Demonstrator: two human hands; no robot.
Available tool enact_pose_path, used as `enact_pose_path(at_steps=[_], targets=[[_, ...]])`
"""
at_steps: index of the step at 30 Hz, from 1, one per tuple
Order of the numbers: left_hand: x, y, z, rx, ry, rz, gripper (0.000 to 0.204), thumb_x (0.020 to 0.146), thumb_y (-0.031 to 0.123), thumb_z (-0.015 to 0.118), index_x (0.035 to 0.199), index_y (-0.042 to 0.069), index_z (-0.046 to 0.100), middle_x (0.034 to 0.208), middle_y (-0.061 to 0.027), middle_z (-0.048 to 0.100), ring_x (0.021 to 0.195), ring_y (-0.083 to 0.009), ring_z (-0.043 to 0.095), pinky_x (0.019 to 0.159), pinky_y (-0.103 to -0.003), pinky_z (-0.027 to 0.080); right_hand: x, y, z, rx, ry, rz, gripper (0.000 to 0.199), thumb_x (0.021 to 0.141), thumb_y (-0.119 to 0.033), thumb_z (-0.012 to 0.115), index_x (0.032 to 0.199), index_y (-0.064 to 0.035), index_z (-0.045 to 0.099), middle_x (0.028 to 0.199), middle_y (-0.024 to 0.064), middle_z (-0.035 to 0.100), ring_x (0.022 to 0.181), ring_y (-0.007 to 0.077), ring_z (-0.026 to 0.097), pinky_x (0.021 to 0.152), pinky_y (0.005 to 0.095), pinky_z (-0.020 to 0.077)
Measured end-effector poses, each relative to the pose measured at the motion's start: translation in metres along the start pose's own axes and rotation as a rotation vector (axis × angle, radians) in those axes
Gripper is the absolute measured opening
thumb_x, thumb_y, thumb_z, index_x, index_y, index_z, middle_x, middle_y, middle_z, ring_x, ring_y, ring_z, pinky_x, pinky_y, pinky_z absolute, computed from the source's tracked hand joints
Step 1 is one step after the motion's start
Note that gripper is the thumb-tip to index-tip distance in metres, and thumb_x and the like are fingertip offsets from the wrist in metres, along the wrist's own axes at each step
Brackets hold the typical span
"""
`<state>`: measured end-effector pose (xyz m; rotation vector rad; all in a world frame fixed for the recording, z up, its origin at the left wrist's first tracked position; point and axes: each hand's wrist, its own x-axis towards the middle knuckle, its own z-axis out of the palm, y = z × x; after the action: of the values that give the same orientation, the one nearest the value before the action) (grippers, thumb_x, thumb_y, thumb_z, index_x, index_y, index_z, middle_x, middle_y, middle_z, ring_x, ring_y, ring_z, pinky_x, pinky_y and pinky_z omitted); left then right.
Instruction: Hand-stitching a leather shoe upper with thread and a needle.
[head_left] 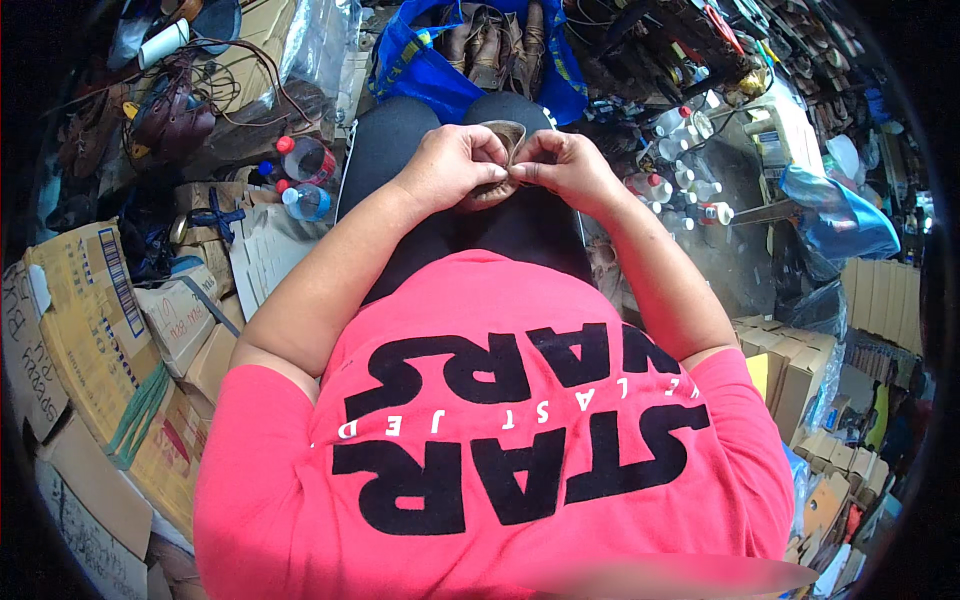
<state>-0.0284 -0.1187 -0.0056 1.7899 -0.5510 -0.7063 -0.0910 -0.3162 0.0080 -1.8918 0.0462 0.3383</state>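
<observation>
Over my lap I hold a brown leather piece point(508, 133) that looks like a shoe upper. My left hand point(458, 168) pinches its near edge between thumb and fingers. Close beside it, my right hand point(572, 170) pinches the same edge, the two sets of fingertips almost touching. Part of the leather shows below my fingers, between my dark-trousered thighs point(390, 150). Whether something small sits between my fingertips cannot be made out. Just beyond my knees, an open blue bag point(412, 75) holds several brown leather shoes or uppers point(487, 55).
To my left are bottles with red caps point(310, 160), a dark reddish-brown shoe point(172, 112) and stacked cardboard boxes point(110, 310). Several white bottles point(690, 185) stand on the right, near a blue plastic bag point(840, 215). More cartons point(795, 365) are piled at the lower right.
</observation>
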Motion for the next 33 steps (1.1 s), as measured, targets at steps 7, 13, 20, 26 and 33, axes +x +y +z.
enact_pose_path(at_steps=[7,13,20,26,33], targets=[[-0.021,0.004,-0.028,0.324,0.089,0.182,0.009,0.077,0.011,0.067,0.079,0.003,0.064,0.078,-0.0081,0.057,0.076,-0.0182,0.057,0.071,-0.03,0.045,-0.003,0.017,-0.028,0.181,-0.022,0.097,0.012,0.081,-0.011,0.071,0.086,-0.0035,0.063,0.081,-0.0023,0.055,0.076,0.0071,0.052,0.072,0.0215,0.0447],[-0.014,0.017,-0.014,0.413,-0.016,0.122,0.014,0.084,0.011,0.058,0.094,0.001,0.06,0.082,-0.0144,0.064,0.078,-0.0245,0.064,0.07,-0.035,0.048,-0.017,0.019,-0.025,0.075,-0.033,0.037,0.015,0.08,-0.017,0.075,0.084,-0.0049,0.066,0.082,-0.0026,0.051,0.076,0.007,0.05,0.067,0.0212,0.041],[-0.007,0.026,-0.008,0.654,-0.078,0.322,0.009,0.086,0.011,0.055,0.092,0.005,0.058,0.085,-0.0199,0.063,0.084,-0.038,0.061,0.071,-0.044,0.047,-0.002,0.002,-0.067,-0.632,0.334,-0.236,0.017,0.078,-0.02,0.069,0.087,-0.0057,0.068,0.098,0.0098,0.058,0.094,0.0249,0.057,0.078,0.0355,0.0467],[-0.009,0.015,-0.011,0.695,-0.021,0.356,0.009,0.086,0.015,0.052,0.087,0.008,0.056,0.076,-0.0202,0.062,0.076,-0.0386,0.062,0.067,-0.048,0.048,-0.01,-0.041,-0.043,-0.936,0.072,-0.473,0.012,0.08,-0.02,0.066,0.086,-0.0087,0.066,0.086,0.0089,0.061,0.091,0.0272,0.058,0.082,0.0399,0.0433],[-0.014,0.004,-0.018,0.763,-0.048,0.421,0.009,0.085,0.013,0.052,0.09,0.005,0.054,0.084,-0.019,0.062,0.084,-0.0379,0.06,0.07,-0.046,0.046,0.003,-0.035,-0.014,-1.204,-0.14,-0.572,0.006,0.08,-0.017,0.058,0.085,-0.0143,0.057,0.075,0.0032,0.063,0.082,0.024,0.063,0.077,0.0382,0.0422]])
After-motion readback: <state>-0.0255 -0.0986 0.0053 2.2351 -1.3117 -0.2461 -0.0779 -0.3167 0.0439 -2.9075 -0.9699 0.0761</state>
